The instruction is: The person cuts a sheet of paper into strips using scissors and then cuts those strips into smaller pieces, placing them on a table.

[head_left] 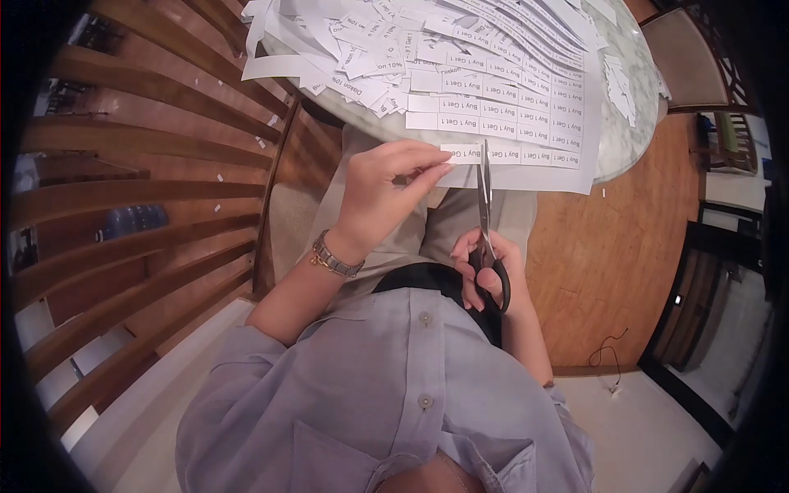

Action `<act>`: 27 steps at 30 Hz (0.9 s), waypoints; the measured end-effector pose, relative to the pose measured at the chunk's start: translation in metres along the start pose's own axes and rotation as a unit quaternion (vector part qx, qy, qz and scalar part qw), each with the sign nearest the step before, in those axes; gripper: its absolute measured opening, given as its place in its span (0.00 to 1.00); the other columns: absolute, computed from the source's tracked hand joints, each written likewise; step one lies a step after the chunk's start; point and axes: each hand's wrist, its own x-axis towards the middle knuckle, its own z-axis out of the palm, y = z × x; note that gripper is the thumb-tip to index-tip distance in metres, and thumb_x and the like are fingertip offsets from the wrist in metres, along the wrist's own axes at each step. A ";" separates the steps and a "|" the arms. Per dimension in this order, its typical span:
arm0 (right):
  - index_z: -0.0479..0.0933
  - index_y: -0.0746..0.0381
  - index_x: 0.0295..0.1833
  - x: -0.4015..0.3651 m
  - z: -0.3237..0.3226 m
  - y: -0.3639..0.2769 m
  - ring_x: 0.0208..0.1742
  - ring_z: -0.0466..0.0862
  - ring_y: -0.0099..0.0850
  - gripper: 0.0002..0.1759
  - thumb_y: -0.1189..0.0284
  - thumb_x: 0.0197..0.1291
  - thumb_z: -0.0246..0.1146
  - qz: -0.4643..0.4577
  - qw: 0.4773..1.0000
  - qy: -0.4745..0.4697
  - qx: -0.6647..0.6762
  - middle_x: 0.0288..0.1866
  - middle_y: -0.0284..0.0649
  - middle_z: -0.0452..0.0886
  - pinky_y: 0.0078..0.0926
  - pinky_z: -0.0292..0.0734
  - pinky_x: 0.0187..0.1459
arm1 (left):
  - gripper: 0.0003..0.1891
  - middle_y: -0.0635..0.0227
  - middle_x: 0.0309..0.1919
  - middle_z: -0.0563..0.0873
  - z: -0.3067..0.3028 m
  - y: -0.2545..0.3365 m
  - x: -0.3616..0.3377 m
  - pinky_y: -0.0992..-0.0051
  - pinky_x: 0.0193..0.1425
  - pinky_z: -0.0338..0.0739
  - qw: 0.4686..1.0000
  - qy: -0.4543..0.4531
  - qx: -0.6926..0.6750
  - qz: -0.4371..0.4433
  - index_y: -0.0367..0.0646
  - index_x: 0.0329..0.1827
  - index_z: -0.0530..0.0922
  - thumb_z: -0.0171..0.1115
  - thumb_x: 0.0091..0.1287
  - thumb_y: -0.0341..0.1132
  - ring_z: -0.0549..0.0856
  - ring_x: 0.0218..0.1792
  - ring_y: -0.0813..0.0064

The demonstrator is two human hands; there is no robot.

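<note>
My left hand point(394, 185) pinches the left end of a printed paper strip point(526, 155) reading "Buy 1 Get 1" several times over. In my right hand point(493, 271) is a pair of scissors point(483, 209) with black handles, my fingers around the loops. The blades point away from me and cross the strip just right of my left fingertips. Whether the blades are fully closed is hard to tell. Beyond the strip lie a printed sheet point(534, 123) with more rows and a heap of cut paper slips point(362, 70).
A round marble table point(641, 82) bears the papers, with more slips point(619, 90) at its right. Slatted wood point(148, 197) stands on my left. A chair point(686, 57) is at the far right. Paper scraps and a dark cable point(608, 353) lie on the floor.
</note>
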 end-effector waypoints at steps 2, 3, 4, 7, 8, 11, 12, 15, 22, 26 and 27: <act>0.64 0.70 0.38 0.001 -0.001 0.000 0.08 0.65 0.17 0.23 0.65 0.45 0.65 -0.006 1.000 -0.004 -0.002 0.20 0.33 0.64 0.14 0.66 0.11 | 0.07 0.66 0.28 0.81 0.000 0.002 0.001 0.86 0.30 0.73 1.000 -0.006 -0.005 -0.004 0.35 0.32 0.79 0.61 0.50 0.24 0.78 0.28 0.84; 0.64 0.70 0.38 0.002 -0.002 0.001 0.08 0.65 0.17 0.23 0.65 0.45 0.65 -0.006 1.000 -0.004 -0.003 0.20 0.33 0.64 0.14 0.66 0.11 | 0.06 0.66 0.28 0.81 0.000 0.002 0.001 0.86 0.29 0.73 1.000 -0.011 -0.010 -0.008 0.34 0.32 0.79 0.61 0.50 0.24 0.78 0.28 0.85; 0.64 0.70 0.38 0.002 -0.002 0.001 0.08 0.65 0.17 0.23 0.65 0.46 0.65 -0.007 1.000 -0.004 -0.004 0.20 0.33 0.64 0.14 0.65 0.11 | 0.06 0.66 0.28 0.81 0.000 0.003 0.001 0.86 0.29 0.73 1.000 -0.011 -0.010 -0.008 0.34 0.32 0.79 0.61 0.50 0.24 0.78 0.28 0.85; 0.64 0.70 0.38 0.003 -0.003 0.003 0.08 0.65 0.17 0.22 0.66 0.46 0.65 -0.009 1.000 -0.001 -0.002 0.20 0.33 0.64 0.14 0.65 0.11 | 0.06 0.67 0.28 0.81 0.000 0.003 0.001 0.87 0.28 0.72 1.000 -0.009 -0.016 -0.013 0.34 0.32 0.79 0.61 0.50 0.24 0.77 0.27 0.85; 0.64 0.70 0.38 0.003 -0.003 0.003 0.08 0.65 0.17 0.22 0.66 0.46 0.65 -0.010 1.000 0.002 0.000 0.20 0.33 0.65 0.14 0.65 0.10 | 0.06 0.67 0.28 0.81 0.001 0.004 0.000 0.87 0.28 0.72 1.000 -0.005 -0.021 -0.017 0.34 0.32 0.79 0.61 0.50 0.24 0.77 0.27 0.86; 0.64 0.70 0.38 0.004 -0.003 0.003 0.08 0.65 0.18 0.21 0.67 0.47 0.64 -0.013 1.000 -0.002 0.003 0.21 0.34 0.65 0.14 0.65 0.10 | 0.06 0.67 0.28 0.81 0.001 0.003 0.001 0.87 0.28 0.72 0.999 -0.004 -0.025 -0.021 0.34 0.32 0.79 0.61 0.50 0.24 0.77 0.27 0.86; 0.64 0.70 0.38 0.004 -0.003 0.003 0.08 0.65 0.18 0.21 0.67 0.47 0.64 -0.013 1.000 -0.002 0.003 0.21 0.34 0.65 0.14 0.65 0.10 | 0.06 0.67 0.27 0.81 0.001 0.003 0.001 0.87 0.28 0.72 0.999 -0.007 -0.023 -0.020 0.34 0.32 0.79 0.61 0.50 0.24 0.77 0.27 0.86; 0.64 0.70 0.38 0.004 -0.003 0.002 0.08 0.65 0.18 0.20 0.67 0.48 0.63 -0.011 1.000 -0.006 0.001 0.21 0.35 0.65 0.14 0.64 0.10 | 0.06 0.67 0.28 0.81 0.001 0.004 0.001 0.87 0.28 0.72 0.999 -0.006 -0.026 -0.023 0.34 0.32 0.79 0.62 0.50 0.24 0.77 0.26 0.86; 0.64 0.70 0.37 0.005 -0.004 0.004 0.08 0.65 0.18 0.19 0.68 0.49 0.62 -0.015 1.000 -0.004 0.001 0.21 0.35 0.66 0.14 0.64 0.09 | 0.07 0.67 0.28 0.81 -0.001 0.004 0.001 0.87 0.28 0.72 1.000 -0.012 -0.003 -0.027 0.35 0.32 0.79 0.62 0.50 0.25 0.77 0.26 0.86; 0.64 0.70 0.37 0.005 -0.005 0.004 0.08 0.65 0.18 0.18 0.68 0.49 0.62 -0.012 1.000 -0.005 -0.004 0.21 0.35 0.66 0.14 0.64 0.09 | 0.07 0.67 0.28 0.81 0.000 0.003 0.001 0.87 0.28 0.72 0.999 -0.010 -0.023 -0.036 0.36 0.33 0.79 0.62 0.50 0.26 0.77 0.26 0.86; 0.64 0.70 0.37 0.005 -0.005 0.004 0.08 0.65 0.18 0.18 0.68 0.49 0.62 -0.013 1.000 -0.005 -0.004 0.21 0.35 0.66 0.14 0.64 0.09 | 0.07 0.67 0.28 0.81 0.000 0.003 0.001 0.87 0.28 0.72 0.999 -0.009 -0.030 -0.036 0.36 0.33 0.79 0.62 0.50 0.26 0.77 0.26 0.86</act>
